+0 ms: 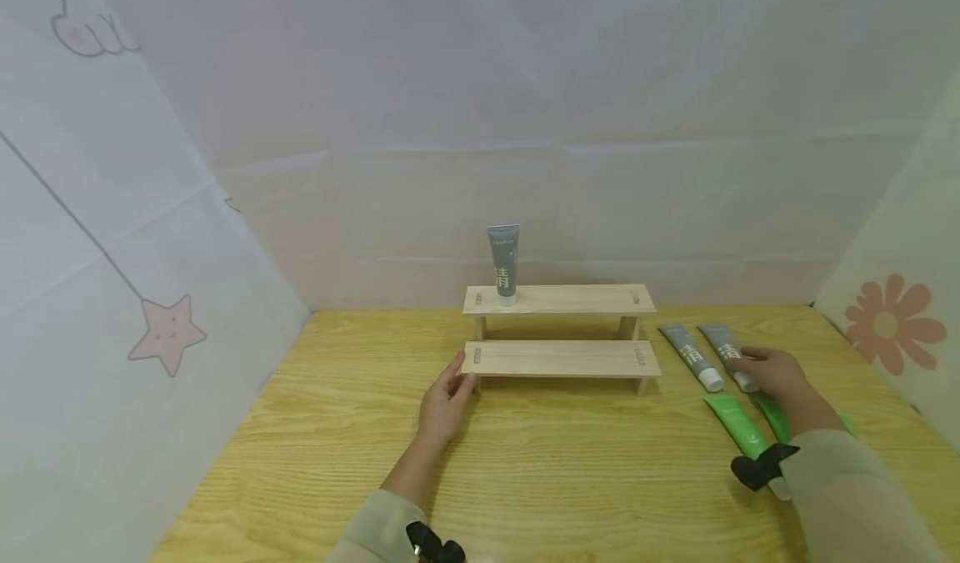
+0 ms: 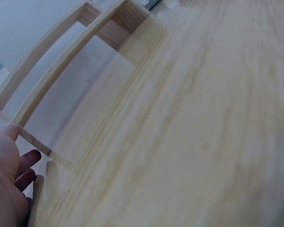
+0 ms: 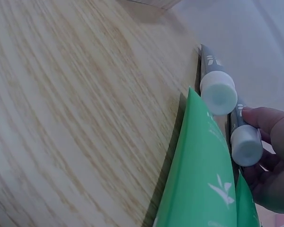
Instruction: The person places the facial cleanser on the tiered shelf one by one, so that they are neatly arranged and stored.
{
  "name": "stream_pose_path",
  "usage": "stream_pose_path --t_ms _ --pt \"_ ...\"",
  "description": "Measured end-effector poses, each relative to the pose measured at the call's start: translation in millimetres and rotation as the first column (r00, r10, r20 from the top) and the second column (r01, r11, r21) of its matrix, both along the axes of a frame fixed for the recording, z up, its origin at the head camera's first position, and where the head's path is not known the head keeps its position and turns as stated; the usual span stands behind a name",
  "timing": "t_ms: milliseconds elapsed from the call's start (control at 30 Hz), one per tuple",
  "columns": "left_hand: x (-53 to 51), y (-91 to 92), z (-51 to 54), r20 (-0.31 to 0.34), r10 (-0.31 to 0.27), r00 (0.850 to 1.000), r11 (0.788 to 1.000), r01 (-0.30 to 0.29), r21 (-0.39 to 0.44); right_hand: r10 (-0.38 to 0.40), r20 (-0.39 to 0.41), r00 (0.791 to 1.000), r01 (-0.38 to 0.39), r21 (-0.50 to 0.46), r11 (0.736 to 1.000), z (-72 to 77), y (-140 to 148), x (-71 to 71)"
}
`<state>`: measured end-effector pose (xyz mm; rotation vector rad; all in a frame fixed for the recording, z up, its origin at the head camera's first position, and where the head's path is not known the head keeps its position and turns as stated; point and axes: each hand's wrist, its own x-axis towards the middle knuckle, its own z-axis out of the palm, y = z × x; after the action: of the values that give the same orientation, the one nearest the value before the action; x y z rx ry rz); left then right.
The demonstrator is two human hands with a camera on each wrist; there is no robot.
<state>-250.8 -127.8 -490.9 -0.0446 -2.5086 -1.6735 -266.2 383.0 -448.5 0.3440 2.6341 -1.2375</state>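
A two-step wooden display stand [image 1: 561,359] is on the table, and a grey squeeze tube [image 1: 505,263] stands cap down on the left of its upper step. My left hand [image 1: 442,404] holds the left end of the lower step, thumb at the front corner [image 2: 12,130]. On the right, two grey tubes with white caps lie side by side. My right hand [image 1: 772,375] grips the outer grey tube [image 3: 237,116], thumb on one side and fingers on the other. The inner grey tube [image 1: 690,354] lies just left of it.
Green tubes lie nearer me on the right: one green tube [image 1: 737,425] shows mostly, and others are partly hidden under my right forearm. White sheeting [image 1: 562,129] encloses the wooden table [image 1: 555,463] at the back and sides.
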Motion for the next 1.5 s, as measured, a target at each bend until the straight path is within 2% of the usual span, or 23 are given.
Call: stream_pose_path --t_ms 233,433,600,833,1067,1267,1500 --pt "-0.6 -0.1 0.0 0.000 0.000 1.000 1.000 0.000 0.005 0.023 -0.022 0.999 -0.023 -0.001 1.000 3.5 -2.3 1.6" --pt "-0.5 -0.6 0.3 -0.014 -0.009 1.000 1.000 0.009 0.005 -0.014 -0.030 0.999 0.011 -0.104 0.995 4.5 -3.5 2.1" --pt "-1.0 -0.5 -0.3 -0.006 -0.009 1.000 1.000 0.009 0.006 -0.033 -0.045 0.998 0.026 -0.150 0.988 3.5 -3.9 -2.1" --pt "-1.2 -0.6 -1.0 0.000 -0.015 1.000 1.000 0.015 0.000 -0.026 -0.076 0.997 0.017 -0.122 0.992 9.0 -9.8 -2.9" --pt "-1.1 -0.4 -1.3 0.011 -0.019 1.000 1.000 0.019 0.005 -0.029 -0.118 0.993 0.011 -0.152 0.988 11.2 -13.0 -3.4" --pt "0.5 -0.5 0.5 0.012 -0.027 1.000 1.000 0.027 0.006 -0.073 -0.206 0.976 0.017 -0.262 0.965 10.4 -19.3 -5.7" --pt "2.4 -0.2 2.5 0.011 -0.025 1.000 1.000 0.025 0.002 -0.134 -0.294 0.947 0.041 -0.300 0.953 14.9 -32.0 -8.5"
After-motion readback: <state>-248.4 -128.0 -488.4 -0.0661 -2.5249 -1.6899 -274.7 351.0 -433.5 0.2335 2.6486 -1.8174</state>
